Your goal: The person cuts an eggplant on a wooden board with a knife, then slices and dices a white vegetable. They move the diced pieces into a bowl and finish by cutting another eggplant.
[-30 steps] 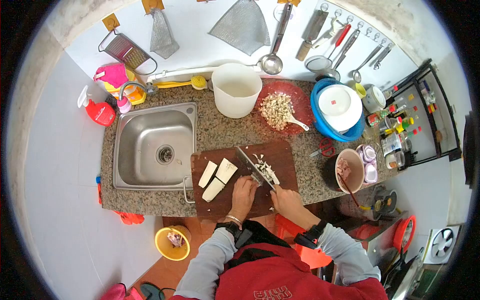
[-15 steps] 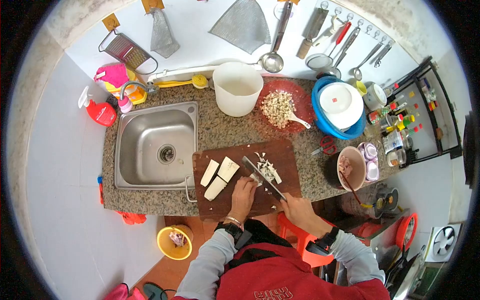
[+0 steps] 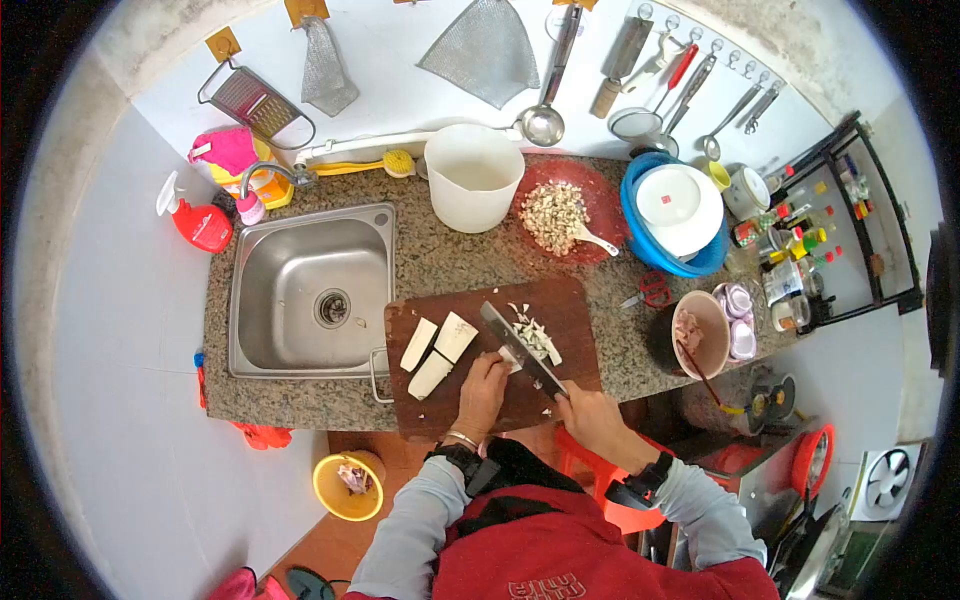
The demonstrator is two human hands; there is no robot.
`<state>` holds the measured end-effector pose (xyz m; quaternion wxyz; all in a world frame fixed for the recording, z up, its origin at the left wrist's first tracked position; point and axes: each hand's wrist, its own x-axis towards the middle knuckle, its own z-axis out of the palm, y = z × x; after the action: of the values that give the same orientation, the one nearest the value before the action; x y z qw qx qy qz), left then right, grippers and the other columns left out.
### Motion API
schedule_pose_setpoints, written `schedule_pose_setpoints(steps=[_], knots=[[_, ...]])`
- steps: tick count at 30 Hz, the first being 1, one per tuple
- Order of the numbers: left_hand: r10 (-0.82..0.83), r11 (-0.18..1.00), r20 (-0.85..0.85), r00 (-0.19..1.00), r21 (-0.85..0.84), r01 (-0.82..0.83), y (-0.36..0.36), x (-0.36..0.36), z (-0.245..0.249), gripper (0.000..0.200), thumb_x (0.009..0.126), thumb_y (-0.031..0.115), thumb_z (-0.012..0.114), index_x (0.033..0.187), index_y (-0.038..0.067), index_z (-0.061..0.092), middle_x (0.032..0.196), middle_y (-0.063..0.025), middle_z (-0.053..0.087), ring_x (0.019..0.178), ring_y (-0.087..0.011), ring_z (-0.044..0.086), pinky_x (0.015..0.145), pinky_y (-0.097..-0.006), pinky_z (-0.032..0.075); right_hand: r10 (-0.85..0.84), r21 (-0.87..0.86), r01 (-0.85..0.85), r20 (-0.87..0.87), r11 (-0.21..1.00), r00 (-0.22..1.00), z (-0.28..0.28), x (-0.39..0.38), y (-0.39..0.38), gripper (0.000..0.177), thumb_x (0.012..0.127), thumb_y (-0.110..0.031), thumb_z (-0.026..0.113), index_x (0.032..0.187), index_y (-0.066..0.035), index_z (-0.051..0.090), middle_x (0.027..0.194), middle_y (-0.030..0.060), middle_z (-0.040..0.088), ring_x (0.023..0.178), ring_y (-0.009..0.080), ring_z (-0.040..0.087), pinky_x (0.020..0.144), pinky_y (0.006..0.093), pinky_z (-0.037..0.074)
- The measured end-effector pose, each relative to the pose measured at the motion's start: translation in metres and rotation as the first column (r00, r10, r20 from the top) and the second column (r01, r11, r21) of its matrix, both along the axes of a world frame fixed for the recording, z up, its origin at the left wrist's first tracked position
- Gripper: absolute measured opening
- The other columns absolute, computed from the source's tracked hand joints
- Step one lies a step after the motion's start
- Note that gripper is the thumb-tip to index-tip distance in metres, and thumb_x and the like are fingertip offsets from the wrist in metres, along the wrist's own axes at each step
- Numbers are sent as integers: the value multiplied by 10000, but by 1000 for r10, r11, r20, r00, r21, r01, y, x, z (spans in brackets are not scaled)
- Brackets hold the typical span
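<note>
My right hand [image 3: 592, 418] is closed round the handle of a kitchen knife [image 3: 522, 347], whose blade slants up and left over the wooden cutting board [image 3: 470, 393]. Just left of the blade, my left hand [image 3: 484, 390] has its fingers bent down on a pale vegetable piece [image 3: 510, 359], partly hidden by fingers and blade. Thin chopped bits [image 3: 535, 333] lie to the right of the knife. Several thick pale vegetable pieces [image 3: 455, 337] rest on the board's left part.
A steel sink [image 3: 240, 300] is left of the board. Behind stand a white tub [image 3: 473, 185], a red plate [image 3: 597, 190] of diced food with a spoon, and a blue basin [image 3: 640, 235]. Red-handled scissors [image 3: 655, 290] and a bowl of meat [image 3: 712, 338] are at right.
The knife blade has shifted slightly left along with my right hand. My left hand stays on the vegetable piece, nearly in the same place.
</note>
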<state>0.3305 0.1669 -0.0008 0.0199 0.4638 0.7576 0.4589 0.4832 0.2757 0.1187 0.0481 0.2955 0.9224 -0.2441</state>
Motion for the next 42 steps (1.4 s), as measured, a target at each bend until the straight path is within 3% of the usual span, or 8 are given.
schedule_pose_setpoints(steps=[6, 9, 11, 15, 17, 24, 32, 42], knots=[[-7, 1000, -9, 1000, 11, 7, 0, -3, 0, 119, 825, 47, 659, 926, 24, 602, 995, -131, 594, 940, -334, 590, 871, -395, 506, 19, -43, -18, 15, 999, 1000, -9, -6, 0, 210, 938, -237, 489, 1006, -40, 517, 630, 225, 612, 585, 425, 619, 524, 531, 490], [-22, 1000, 19, 1000, 5, 22, 2, -2, 3, 115, 817, 41, 665, 907, 23, 596, 990, -132, 596, 923, -331, 590, 840, -400, 508, -15, 20, 15, 18, 1000, 1000, -28, -19, 0, 222, 936, -243, 489, 1008, -35, 519, 620, 224, 610, 598, 432, 620, 540, 540, 489], [2, 1000, 26, 1000, 23, -2, 0, -3, 1, 128, 801, 27, 674, 903, 28, 598, 991, -131, 599, 918, -330, 588, 800, -401, 505, -62, -29, 60, -66, 998, 996, -35, -26, 1, 237, 931, -247, 501, 1015, -30, 540, 654, 245, 613, 607, 452, 601, 558, 550, 469], [-8, 998, -52, 999, 62, 12, -1, -7, 1, 141, 789, 18, 681, 904, 34, 602, 990, -131, 601, 921, -330, 584, 774, -401, 499, -96, -18, 95, -73, 995, 993, -29, -20, 3, 229, 929, -239, 504, 999, -26, 548, 655, 253, 611, 607, 454, 598, 562, 552, 466], [-6, 999, 47, 999, 46, 4, -2, -4, 1, 149, 784, 10, 682, 911, 37, 608, 989, -134, 602, 930, -331, 582, 786, -401, 500, -65, -44, 64, -31, 997, 997, -18, -11, 1, 223, 928, -237, 509, 1002, -28, 541, 633, 249, 603, 602, 451, 597, 560, 550, 468], [-3, 999, 74, 997, 34, 1, -2, -5, 3, 151, 777, 5, 683, 911, 40, 622, 988, -133, 602, 925, -325, 584, 800, -394, 504, -10, -62, 11, 16, 998, 1000, -8, -11, -3, 221, 931, -252, 497, 974, -38, 530, 637, 228, 621, 607, 429, 626, 556, 544, 491], [-54, 997, 11, 998, 50, 54, -6, -8, 1, 149, 786, -4, 667, 924, 27, 622, 984, -134, 605, 938, -321, 592, 798, -401, 508, -131, -54, 127, -68, 990, 989, -34, -31, 0, 214, 924, -243, 513, 965, -34, 532, 633, 253, 599, 627, 466, 597, 575, 565, 465], [-24, 999, 63, 998, 35, 22, -6, -8, 4, 166, 782, -18, 672, 932, 20, 614, 974, -141, 591, 922, -329, 594, 766, -390, 514, -20, -55, 20, 4, 998, 1000, -4, -9, -11, 195, 930, -230, 506, 996, -47, 527, 625, 238, 601, 597, 445, 598, 543, 549, 465]])
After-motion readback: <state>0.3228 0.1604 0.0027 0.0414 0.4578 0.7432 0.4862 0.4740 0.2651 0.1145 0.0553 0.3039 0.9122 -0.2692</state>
